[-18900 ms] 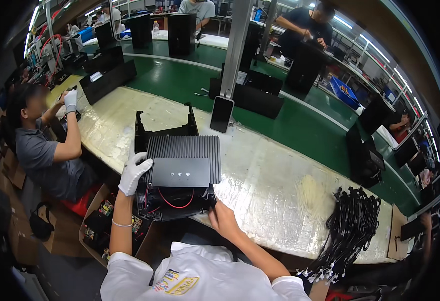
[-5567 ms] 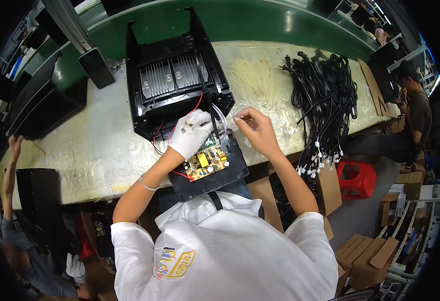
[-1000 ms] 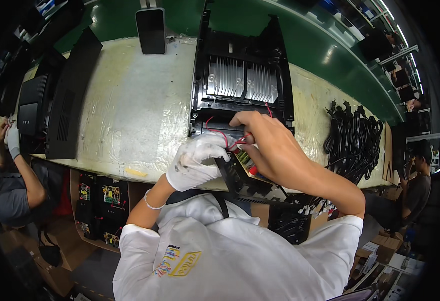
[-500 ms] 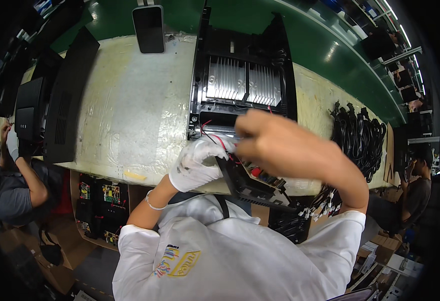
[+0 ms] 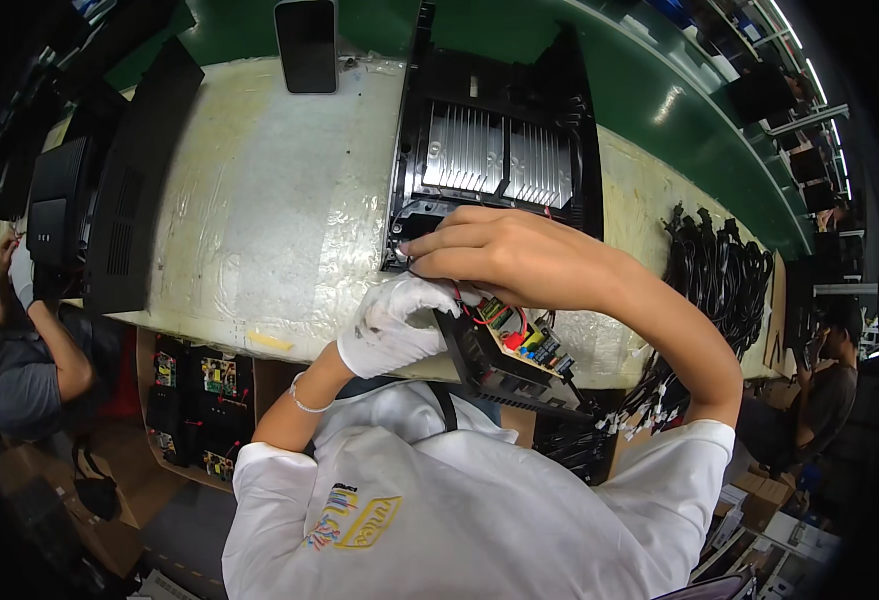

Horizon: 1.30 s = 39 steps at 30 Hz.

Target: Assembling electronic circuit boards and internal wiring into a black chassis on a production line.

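Note:
My left hand (image 5: 395,322), in a white glove, grips the upper corner of a black housing part (image 5: 519,385) that carries a circuit board (image 5: 534,345) with red wires. The part hangs tilted over the table's near edge. My bare right hand (image 5: 514,255) reaches left across the near end of a large black casing (image 5: 594,170) with silver finned heat sinks (image 5: 499,155). Its fingers are closed together at the casing's near left corner, beside a thin dark wire. What they pinch, if anything, is hidden.
A phone (image 5: 307,45) lies at the far side of the table (image 5: 279,200). Bundled black cables (image 5: 719,270) lie at right, a black panel (image 5: 154,180) stands at left. Below the table, a carton (image 5: 194,465) holds several board units. Other people work at both sides.
My right hand has moved left, from above the circuit board to the casing's near left corner, uncovering the board. My left hand keeps its grip. The view has shifted slightly.

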Each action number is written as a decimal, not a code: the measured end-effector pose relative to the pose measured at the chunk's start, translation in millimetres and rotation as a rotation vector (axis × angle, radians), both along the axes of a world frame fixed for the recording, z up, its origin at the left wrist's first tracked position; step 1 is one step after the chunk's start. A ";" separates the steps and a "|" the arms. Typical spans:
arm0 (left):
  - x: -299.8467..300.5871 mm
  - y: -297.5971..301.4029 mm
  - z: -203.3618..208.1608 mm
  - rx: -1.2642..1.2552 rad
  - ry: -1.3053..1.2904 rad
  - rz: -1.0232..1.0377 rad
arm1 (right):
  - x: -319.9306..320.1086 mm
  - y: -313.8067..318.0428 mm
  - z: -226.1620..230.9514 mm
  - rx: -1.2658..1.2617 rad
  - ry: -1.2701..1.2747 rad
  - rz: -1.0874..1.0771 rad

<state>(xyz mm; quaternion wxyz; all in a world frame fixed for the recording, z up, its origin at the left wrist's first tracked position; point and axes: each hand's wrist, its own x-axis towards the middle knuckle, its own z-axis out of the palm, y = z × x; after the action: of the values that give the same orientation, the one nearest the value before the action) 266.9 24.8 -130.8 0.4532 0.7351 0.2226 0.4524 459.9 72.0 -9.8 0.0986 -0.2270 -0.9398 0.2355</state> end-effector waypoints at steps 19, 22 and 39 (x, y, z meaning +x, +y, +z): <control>-1.8 7.0 -0.4 0.048 0.042 -0.007 | 19.5 -19.9 10.7 -0.233 0.044 0.007; -1.4 6.8 2.8 0.068 0.113 0.015 | 9.0 -27.7 28.3 -0.112 -0.167 -0.003; -4.7 -5.6 11.6 0.062 0.290 -0.179 | -12.0 -40.5 18.6 0.505 0.134 -0.047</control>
<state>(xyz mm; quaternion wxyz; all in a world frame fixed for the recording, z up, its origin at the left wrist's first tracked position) 262.2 19.2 -119.2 0.4320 0.8232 0.2050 0.3062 447.9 31.4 8.8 0.2195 -0.2011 -0.9546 0.0057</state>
